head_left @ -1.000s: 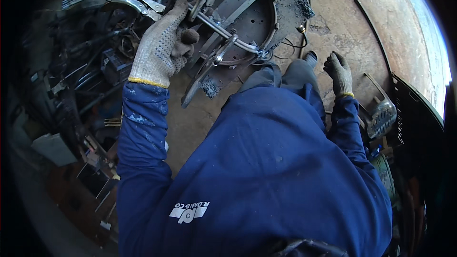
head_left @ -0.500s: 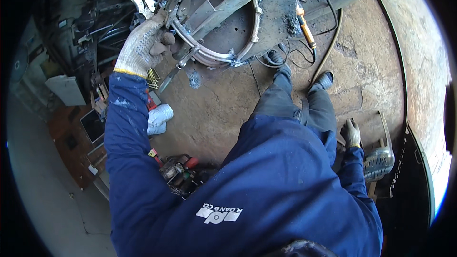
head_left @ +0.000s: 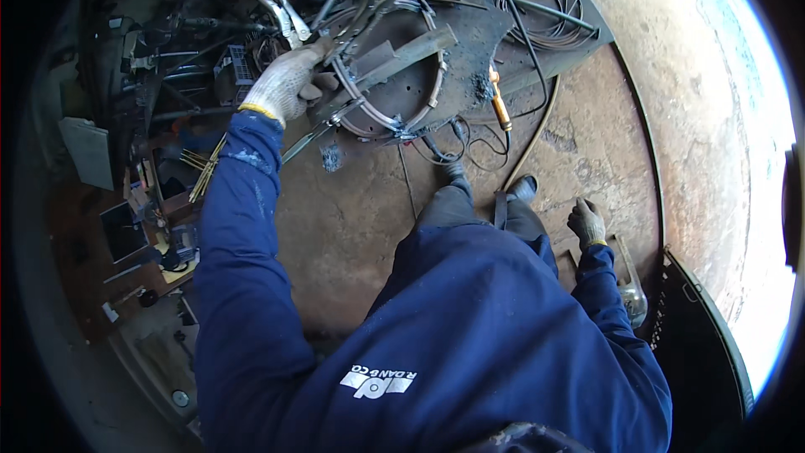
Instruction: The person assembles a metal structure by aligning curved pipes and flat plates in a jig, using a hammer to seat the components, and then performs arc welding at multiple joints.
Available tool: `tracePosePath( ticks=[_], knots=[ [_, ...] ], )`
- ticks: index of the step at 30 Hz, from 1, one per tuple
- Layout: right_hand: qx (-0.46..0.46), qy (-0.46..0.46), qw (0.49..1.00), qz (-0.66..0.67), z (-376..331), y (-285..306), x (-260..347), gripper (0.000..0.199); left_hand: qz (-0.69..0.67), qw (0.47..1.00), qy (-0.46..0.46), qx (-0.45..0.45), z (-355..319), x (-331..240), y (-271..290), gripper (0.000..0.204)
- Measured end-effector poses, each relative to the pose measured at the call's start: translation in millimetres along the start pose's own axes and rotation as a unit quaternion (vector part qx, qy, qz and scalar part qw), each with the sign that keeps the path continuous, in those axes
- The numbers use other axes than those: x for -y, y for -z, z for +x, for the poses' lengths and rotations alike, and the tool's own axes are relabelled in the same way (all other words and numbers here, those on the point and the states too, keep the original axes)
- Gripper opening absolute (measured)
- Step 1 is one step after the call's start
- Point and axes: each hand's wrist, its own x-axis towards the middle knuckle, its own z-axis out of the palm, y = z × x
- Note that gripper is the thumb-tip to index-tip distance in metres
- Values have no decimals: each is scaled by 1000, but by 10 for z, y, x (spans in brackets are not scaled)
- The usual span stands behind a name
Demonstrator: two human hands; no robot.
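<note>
Navy-blue jacket against a blotchy tan-brown floor.
The left glove is off-white and yellow-cuffed; the right glove is greyer, also yellow-cuffed. White smears streak the navy left sleeve. A slim tool handle is orange-yellow, the metal ring coppery brown.

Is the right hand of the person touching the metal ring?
No, the right hand hangs at the side, apart from the metal ring.

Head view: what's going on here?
A person's gloved left hand is at the left edge of a metal ring on a worktable; its exact grip is unclear. A metal bar crosses the ring. The gloved right hand hangs away from the table, with nothing visible in it.
</note>
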Motion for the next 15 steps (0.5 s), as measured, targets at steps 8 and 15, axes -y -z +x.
tracePosePath(
  ticks=[8,15],
  knots=[
    [-94,70,971,-208,-383,-1014,583,39,214,970,-98,66,-110,-94,103,64],
    [-112,86,985,-102,-805,-1220,78,19,144,951,-241,133,68,152,1035,50]
  ],
)
